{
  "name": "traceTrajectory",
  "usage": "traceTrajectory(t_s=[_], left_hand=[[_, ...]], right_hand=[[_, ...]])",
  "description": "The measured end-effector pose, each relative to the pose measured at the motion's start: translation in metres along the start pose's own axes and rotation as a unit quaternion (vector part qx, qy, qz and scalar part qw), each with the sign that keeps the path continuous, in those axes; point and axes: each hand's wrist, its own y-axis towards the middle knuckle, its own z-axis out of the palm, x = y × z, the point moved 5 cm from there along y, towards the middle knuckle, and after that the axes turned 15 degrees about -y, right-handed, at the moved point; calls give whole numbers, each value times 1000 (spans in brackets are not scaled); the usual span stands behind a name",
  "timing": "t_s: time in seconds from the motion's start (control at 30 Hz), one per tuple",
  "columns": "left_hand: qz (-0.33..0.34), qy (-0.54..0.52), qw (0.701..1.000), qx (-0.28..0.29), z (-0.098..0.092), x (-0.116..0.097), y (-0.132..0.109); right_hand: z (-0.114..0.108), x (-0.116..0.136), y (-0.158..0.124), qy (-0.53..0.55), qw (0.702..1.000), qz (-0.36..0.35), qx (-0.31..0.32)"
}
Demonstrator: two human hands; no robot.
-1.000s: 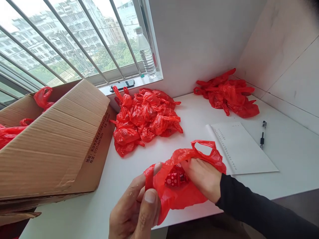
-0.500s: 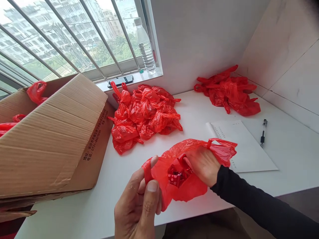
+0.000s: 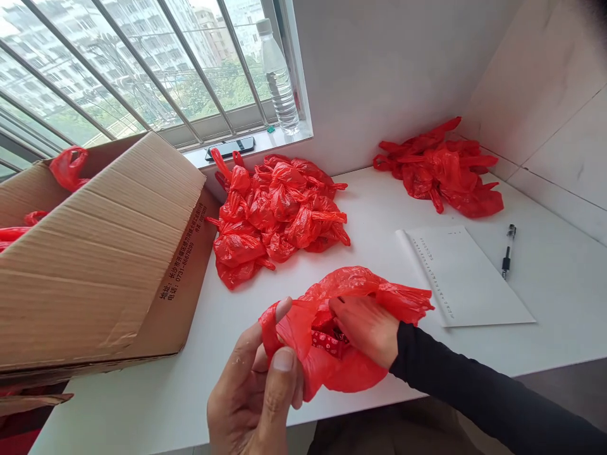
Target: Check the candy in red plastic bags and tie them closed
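A thin red plastic bag is spread open above the front of the white table. My left hand grips its left side, with one handle looped over the index finger and the thumb pressed against the fingers. Inside the bag lie small red wrapped packets with a pale printed pattern. My right hand reaches into the bag beside these packets; its fingertips are hidden, so whether they hold anything does not show. The bag's other handle lies behind the right wrist.
Several knotted red bags are heaped at mid-table. More red bags lie in the back right corner. A cardboard box stands left. A notebook and pen lie right. A bottle and phone rest on the windowsill.
My right hand has moved left and deeper into the bag, covering part of the packets. The right handle has slumped and folded. My left hand keeps its grip, slightly farther left.
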Motion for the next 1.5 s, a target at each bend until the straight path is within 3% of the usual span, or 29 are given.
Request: traceTrajectory(t_s=[0.13,0.3,0.4,0.6,0.73,1.03,1.33,1.5], left_hand=[[4,5,1000,-19,-3,-2,2],[2,8,1000,0,-2,-1,1],[-10,10,1000,4,-4,2,0],[-9,4,1000,22,-3,3,-1],[-3,8,1000,25,0,1,0],[-2,14,999,36,1,3,0],[5,16,1000,8,0,-3,-1],[1,14,1000,9,2,-2,0]], right_hand=[[-17,-16,-9,16,1000,13,-16],[-18,-30,-8,-4,998,53,-21],[-16,-21,-9,-15,997,70,-28],[1,22,-16,4,1000,-11,-20],[14,24,-19,12,999,-22,-20],[15,29,-18,27,999,-27,-8],[-11,-6,-16,107,994,11,-24],[-11,-11,-14,77,997,22,-15]])
